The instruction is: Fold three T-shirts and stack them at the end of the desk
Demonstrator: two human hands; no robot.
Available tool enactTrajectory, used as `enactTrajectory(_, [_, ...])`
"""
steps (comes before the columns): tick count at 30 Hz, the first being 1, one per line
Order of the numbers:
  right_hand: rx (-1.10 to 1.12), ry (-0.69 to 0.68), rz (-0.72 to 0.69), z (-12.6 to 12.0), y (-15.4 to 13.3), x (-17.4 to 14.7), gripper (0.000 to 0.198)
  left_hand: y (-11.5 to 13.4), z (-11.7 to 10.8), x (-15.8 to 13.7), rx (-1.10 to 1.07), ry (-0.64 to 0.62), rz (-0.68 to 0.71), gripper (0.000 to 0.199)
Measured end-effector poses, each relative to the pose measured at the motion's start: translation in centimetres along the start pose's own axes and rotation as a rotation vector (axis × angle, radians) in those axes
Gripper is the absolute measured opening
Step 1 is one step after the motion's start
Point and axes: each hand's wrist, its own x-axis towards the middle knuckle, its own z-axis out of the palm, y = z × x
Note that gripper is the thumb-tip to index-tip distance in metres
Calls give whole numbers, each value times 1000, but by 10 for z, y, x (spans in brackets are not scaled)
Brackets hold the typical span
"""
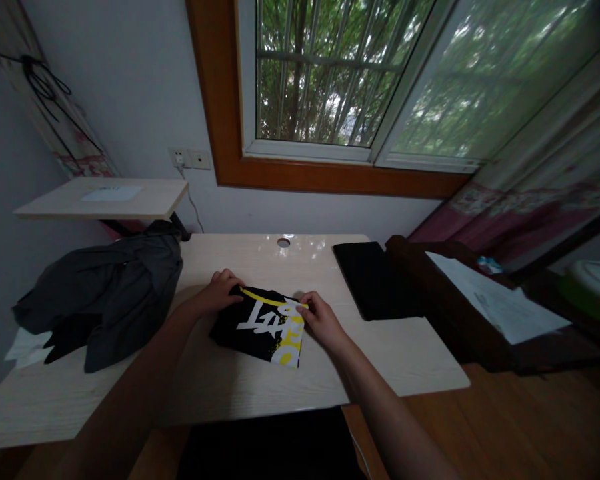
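The folded cloth (pixel 257 327), black with a white and yellow print, lay on the surface (pixel 400 347) between the person's two hands. The left hand (pixel 221 293) had its grip closed on the cloth's far left corner, and the right hand (pixel 324 320) pinched the far right corner between thumb and fingers. Taking it by both ends of one edge — rather than by the middle — probably drew that edge straight and stopped the layers slipping, while the surface bore the near part. The print faced up, on the outside of the fold.

To the left of the cloth, a dark grey garment (pixel 115 287) sat in a loose heap just below a shelf (pixel 45 205); its rumpled shape suggested little care over how it lay. A sheet of paper rested flat on that shelf.

To the right of the cloth and apart from it lay a flat black thing (pixel 377 280) — perhaps a laptop — probably set there out of the hands' way. Farther right of the cloth, papers (pixel 495 297) lay on dark furniture. Beyond them, a green object (pixel 587 299) with a pale top might have been a container; its contents, if any, could not be seen.
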Motion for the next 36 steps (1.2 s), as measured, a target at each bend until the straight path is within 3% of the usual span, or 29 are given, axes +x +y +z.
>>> enactTrajectory(7, [36,-2,11,1,1,-1,21,-11,-2,7,-109,29,-10,34])
enactTrajectory(14, [-6,19,-42,2,-1,0,19,10,-7,-8,-523,17,-104,33])
enactTrajectory(20, [-82,68,-42,4,-4,2,25,22,3,0,-542,155,-238,34])
enactTrajectory(24, [-112,100,-19,5,-3,5,33,20,9,7,-589,188,-246,33])
enactTrajectory(30, [-142,131,-2,7,-1,8,31,17,11,11,-488,230,-302,32])
enactTrajectory(36, [-173,171,-34,10,-4,6,25,15,16,12,-363,240,-270,33])
